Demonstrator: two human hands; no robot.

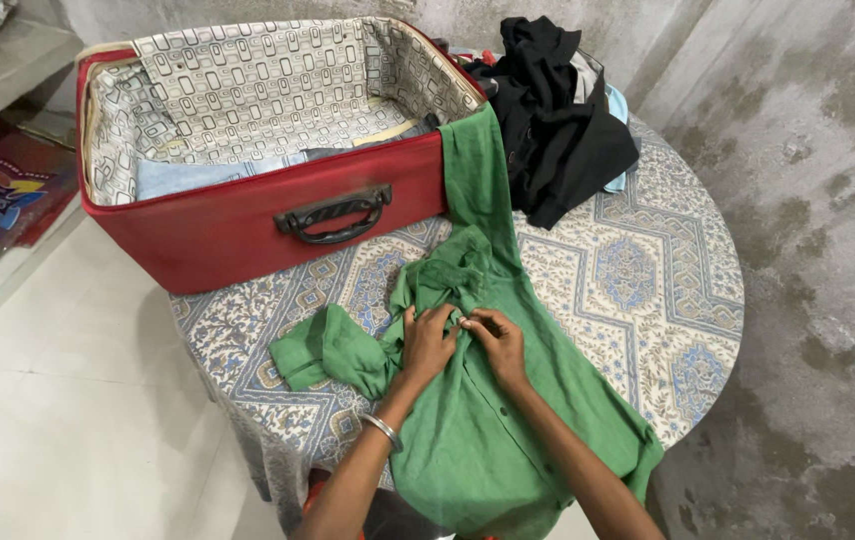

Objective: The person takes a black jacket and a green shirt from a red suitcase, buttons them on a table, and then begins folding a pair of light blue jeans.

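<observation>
**Both hands pinching green shirt placket**

Left hand (428, 343) and right hand (497, 340) both grip the green shirt (508, 420), fingertips meeting near the collar. Shirt lies flat on desk (648, 280) at 6 o'clock. Open red suitcase (248, 220) at 11, black clothes pile (553, 110) at 1.

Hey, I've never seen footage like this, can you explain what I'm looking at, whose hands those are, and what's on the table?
There is one picture, taken by a camera worn on a person's head, looking down at their own bare hands. The left hand, with a metal bangle on its wrist, and the right hand both pinch the front of a green shirt near its collar. The shirt lies on a round table with a patterned cloth. Behind it stands an open red suitcase holding folded clothes, with a pile of dark clothes beside it.
</observation>
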